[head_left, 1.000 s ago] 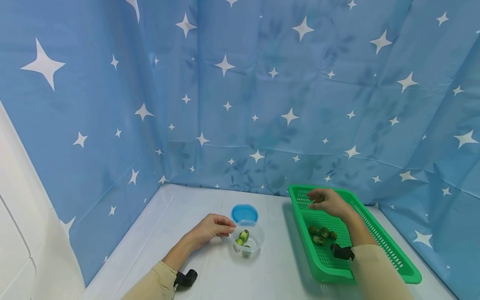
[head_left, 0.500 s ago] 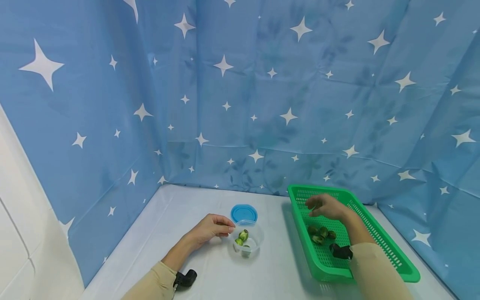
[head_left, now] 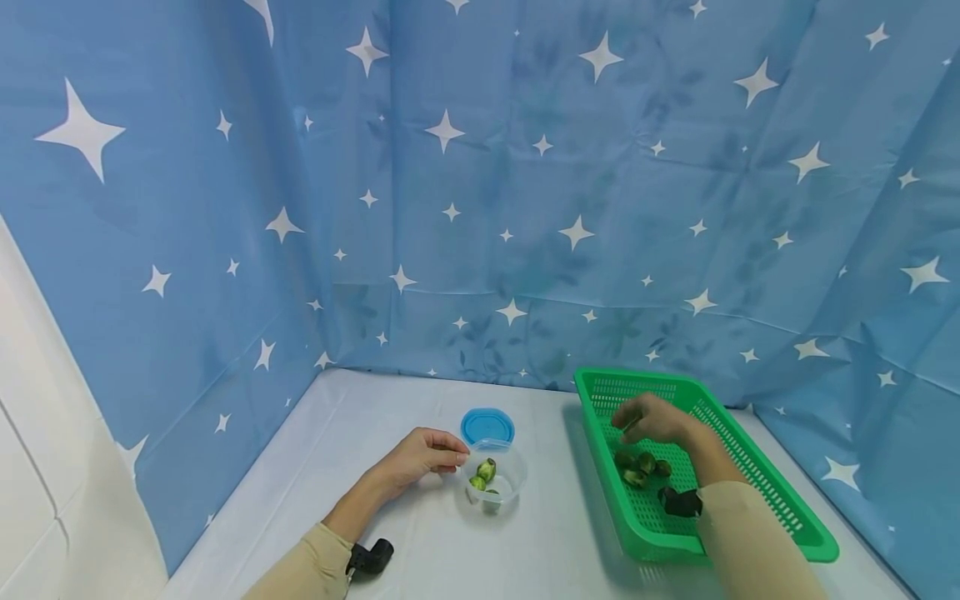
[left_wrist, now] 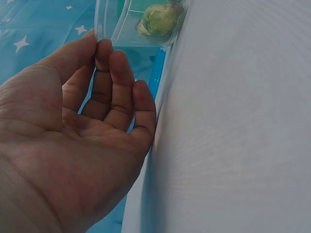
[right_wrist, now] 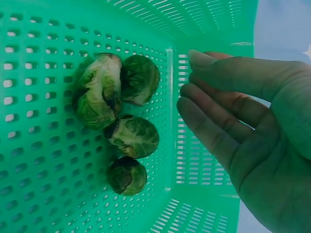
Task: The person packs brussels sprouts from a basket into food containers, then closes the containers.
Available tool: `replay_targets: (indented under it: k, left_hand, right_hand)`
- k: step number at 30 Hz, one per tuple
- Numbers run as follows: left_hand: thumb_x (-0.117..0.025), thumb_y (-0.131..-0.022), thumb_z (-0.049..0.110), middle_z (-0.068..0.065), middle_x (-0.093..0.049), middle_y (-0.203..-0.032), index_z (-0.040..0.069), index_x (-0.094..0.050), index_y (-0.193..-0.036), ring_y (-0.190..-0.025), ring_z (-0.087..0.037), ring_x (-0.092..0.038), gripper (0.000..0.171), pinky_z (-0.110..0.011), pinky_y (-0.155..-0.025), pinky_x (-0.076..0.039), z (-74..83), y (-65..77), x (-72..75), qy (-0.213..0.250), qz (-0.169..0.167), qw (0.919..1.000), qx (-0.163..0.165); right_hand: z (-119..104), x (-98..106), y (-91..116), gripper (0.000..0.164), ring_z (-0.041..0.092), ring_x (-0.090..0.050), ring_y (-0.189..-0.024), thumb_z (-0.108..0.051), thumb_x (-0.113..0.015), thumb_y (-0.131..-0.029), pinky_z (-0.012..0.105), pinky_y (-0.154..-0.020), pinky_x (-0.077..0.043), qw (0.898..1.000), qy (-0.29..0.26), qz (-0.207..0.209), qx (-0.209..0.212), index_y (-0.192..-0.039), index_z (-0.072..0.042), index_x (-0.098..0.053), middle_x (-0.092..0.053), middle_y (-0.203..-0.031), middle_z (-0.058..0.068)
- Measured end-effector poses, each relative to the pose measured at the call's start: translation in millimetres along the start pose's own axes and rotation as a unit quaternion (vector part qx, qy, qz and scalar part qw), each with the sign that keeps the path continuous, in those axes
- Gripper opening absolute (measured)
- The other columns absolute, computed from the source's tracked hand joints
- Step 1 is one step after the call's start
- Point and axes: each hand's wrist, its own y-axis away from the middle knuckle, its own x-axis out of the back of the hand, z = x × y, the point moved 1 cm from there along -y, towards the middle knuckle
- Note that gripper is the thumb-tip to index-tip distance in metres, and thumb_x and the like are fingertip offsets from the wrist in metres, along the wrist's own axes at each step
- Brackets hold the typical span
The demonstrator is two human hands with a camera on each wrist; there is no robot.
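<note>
My left hand (head_left: 422,458) pinches the left rim of a clear round plastic tub (head_left: 514,475) between thumb and fingertips; the left wrist view has this rim at its top. Brussels sprouts (head_left: 486,470) lie inside the tub, one of them (left_wrist: 161,20) visible up close. Over the green basket (head_left: 648,542), my right hand (head_left: 656,419) hovers with fingers loosely bent and nothing between them. Several more Brussels sprouts (head_left: 646,462) are clustered on the basket floor. In the right wrist view, the fingertips are apart from the nearest sprout (right_wrist: 140,80).
Just behind the tub, a blue lid (head_left: 487,423) lies flat on the white table (head_left: 420,533). The basket's slotted walls rise around the sprouts. A blue star-patterned curtain (head_left: 480,208) hangs along the back and left. Each wrist carries a small black camera.
My right hand has come down a little into the basket, closer to the sprouts, and its fingers have drawn nearer together. The left hand and the tub have stayed in place.
</note>
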Motion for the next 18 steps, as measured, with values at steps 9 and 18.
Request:
replay_targets:
  k: [9, 18]
  left_hand:
    - [-0.077, -0.095, 0.020, -0.017, -0.076, -0.111, -0.008, -0.072, -0.117, -0.091, -0.017, -0.071, 0.036, -0.032, -0.083, -0.058, -0.8, -0.8, 1.6, 0.002, -0.005, 1.0000, 0.000]
    - [-0.078, -0.095, 0.021, -0.010, -0.078, -0.107, -0.004, -0.075, -0.115, -0.091, -0.017, -0.071, 0.032, -0.032, -0.082, -0.058, -0.9, -2.3, 2.0, 0.004, -0.007, 1.0000, 0.001]
  right_hand:
    - [6.8, -4.1, -4.9, 0.039, 0.041, -0.068, -0.111, -0.006, -0.085, -0.083, 0.051, -0.087, -0.060, 0.999, 0.021, -0.008, -0.039, -0.118, 0.005, -0.072, -0.071, -0.121, 0.023]
    - [2.6, -5.8, -2.5, 0.030, 0.037, -0.070, -0.105, -0.002, -0.082, -0.085, 0.050, -0.084, -0.061, 0.998, 0.042, -0.016, -0.036, -0.114, 0.005, -0.074, -0.074, -0.114, 0.021]
